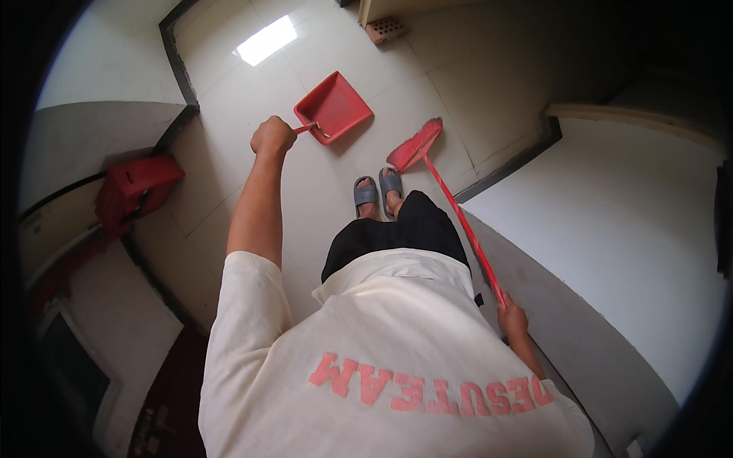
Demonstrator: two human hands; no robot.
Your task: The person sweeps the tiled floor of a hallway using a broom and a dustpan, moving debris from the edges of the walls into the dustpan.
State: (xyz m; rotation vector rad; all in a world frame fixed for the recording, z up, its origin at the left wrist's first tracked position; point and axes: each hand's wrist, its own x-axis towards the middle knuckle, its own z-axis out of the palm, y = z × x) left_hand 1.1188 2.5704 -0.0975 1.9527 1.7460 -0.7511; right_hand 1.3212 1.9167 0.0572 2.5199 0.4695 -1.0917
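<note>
My left hand [274, 136] is closed around the handle of a red plastic dustpan [335, 106], which is before me over the tiled floor. A few small light bits lie in the pan near its handle side. Low at my right side, my right hand [512, 318] grips the long red stick of a broom [415, 146]. The broom's red bristle head is close to my feet, beside a grey slide sandal [391, 183]. Whether the pan touches the floor I cannot tell.
A red box-like container [140, 186] stands by the wall on the left. At the top, a perforated brick [385, 30] sits at the foot of a pale panel. A white-and-grey wall [595, 229] runs along my right, with a dark baseboard [509, 163].
</note>
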